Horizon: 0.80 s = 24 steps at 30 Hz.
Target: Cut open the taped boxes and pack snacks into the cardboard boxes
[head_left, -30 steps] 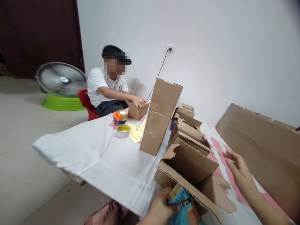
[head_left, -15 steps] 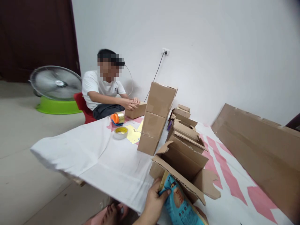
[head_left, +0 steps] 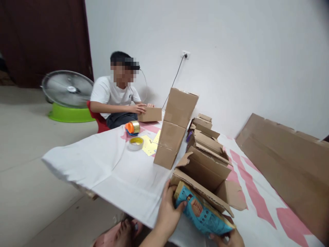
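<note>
A blue snack packet (head_left: 199,211) with gold edges lies lengthwise between my hands, in front of an open cardboard box (head_left: 203,168). My left hand (head_left: 171,206) is closed on its left end, thumb on the printed front and fingers behind. At the lower right end, my right hand (head_left: 228,238) grips the packet's corner, partly cut off by the bottom of the view. The box's flaps stand up and out, and its near wall is right behind the packet. What lies deep in the box is hidden.
Three closed boxes (head_left: 171,135) form a stack left of the open box. More open boxes (head_left: 208,140) line up behind. A tape roll (head_left: 135,143), an orange tape dispenser (head_left: 132,127) and yellow sheets (head_left: 149,145) lie on the cloth. Across the table, a person (head_left: 115,92) handles a box (head_left: 150,114).
My right hand has come into view at the packet's right end. The packet has turned more level, along the box's near wall. The view has shifted slightly.
</note>
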Tool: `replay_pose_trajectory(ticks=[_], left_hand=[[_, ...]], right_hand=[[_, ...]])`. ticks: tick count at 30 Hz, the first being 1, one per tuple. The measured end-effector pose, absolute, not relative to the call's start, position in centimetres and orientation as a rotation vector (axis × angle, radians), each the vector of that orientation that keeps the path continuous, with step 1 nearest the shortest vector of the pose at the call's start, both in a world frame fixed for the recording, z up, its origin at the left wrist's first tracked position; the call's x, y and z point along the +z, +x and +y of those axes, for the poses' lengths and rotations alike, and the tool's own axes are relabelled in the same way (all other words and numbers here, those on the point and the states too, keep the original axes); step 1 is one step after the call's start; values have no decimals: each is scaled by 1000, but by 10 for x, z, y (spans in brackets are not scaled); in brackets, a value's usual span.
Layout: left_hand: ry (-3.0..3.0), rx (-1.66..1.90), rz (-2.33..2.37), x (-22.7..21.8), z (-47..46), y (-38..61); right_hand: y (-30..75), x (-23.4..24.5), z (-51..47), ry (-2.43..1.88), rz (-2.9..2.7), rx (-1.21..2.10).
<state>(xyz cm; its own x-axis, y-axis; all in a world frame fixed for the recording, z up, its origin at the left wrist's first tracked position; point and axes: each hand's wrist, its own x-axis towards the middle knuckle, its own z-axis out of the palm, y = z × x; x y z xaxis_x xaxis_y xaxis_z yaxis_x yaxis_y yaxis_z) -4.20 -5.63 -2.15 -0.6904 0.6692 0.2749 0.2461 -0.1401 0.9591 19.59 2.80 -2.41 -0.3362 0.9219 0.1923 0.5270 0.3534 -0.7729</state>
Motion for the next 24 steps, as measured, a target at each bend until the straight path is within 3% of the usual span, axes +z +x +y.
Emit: replay_pose_trajectory(ticks=[14,24], left_hand=[[1177,1603,1910,-6,-29,-24],[1134,1547,1968,-7,-33,-23]], right_hand=[[187,3,92,-1329,-2008,721],[169,-15,82,-1233,-1795,988]])
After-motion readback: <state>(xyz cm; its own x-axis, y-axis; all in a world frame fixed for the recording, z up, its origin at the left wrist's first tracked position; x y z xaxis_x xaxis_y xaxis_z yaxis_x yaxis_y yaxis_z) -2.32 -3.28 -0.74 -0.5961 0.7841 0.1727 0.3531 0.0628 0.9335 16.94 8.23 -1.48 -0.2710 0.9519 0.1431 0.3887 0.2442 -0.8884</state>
